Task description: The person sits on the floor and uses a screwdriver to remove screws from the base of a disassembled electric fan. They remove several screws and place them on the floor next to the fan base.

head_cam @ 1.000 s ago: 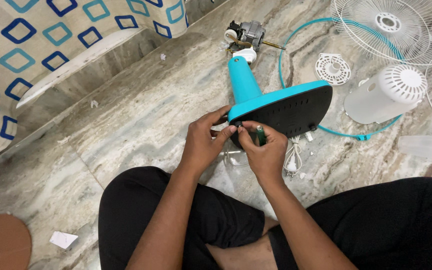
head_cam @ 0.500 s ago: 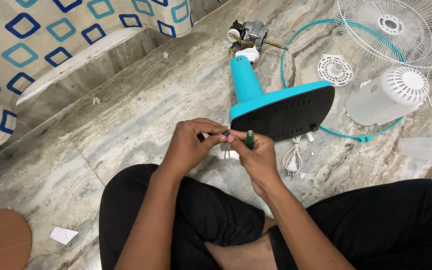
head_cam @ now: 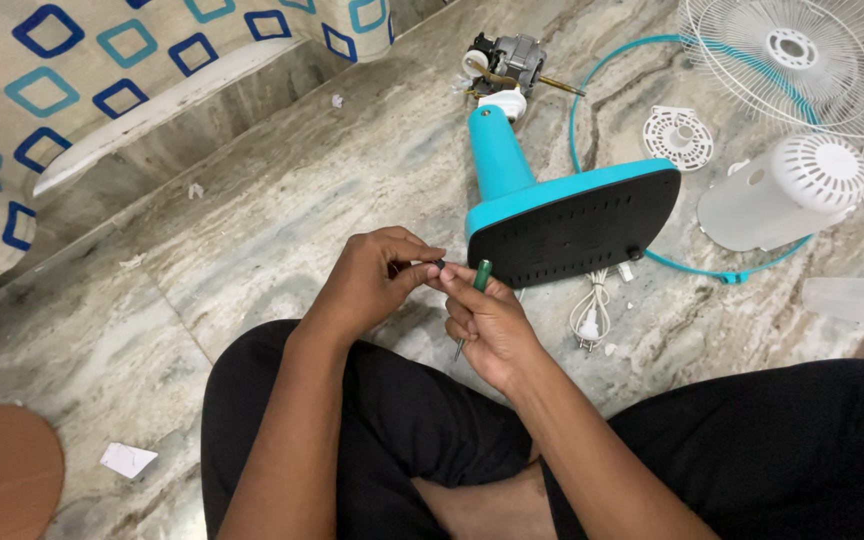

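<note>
At 12 o'clock from the hands, the fan base (head_cam: 572, 225) lies tipped on the marble floor (head_cam: 252, 230), its white cord (head_cam: 590, 315) just beside it. Motor (head_cam: 507, 60), wire guard (head_cam: 802, 60) and white housing (head_cam: 782, 190) lie at 1 to 2 o'clock. Right hand (head_cam: 487, 320) grasps a green-handled screwdriver (head_cam: 472, 300); its shaft is partly hidden by fingers. Left hand (head_cam: 377, 275) pinches something too small to identify at the handle's top. Both hands sit lower and farther from the base than a second ago.

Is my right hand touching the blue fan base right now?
Apart. The head view shows bare marble floor between the right hand, which holds a green screwdriver, and the fan base.
</note>
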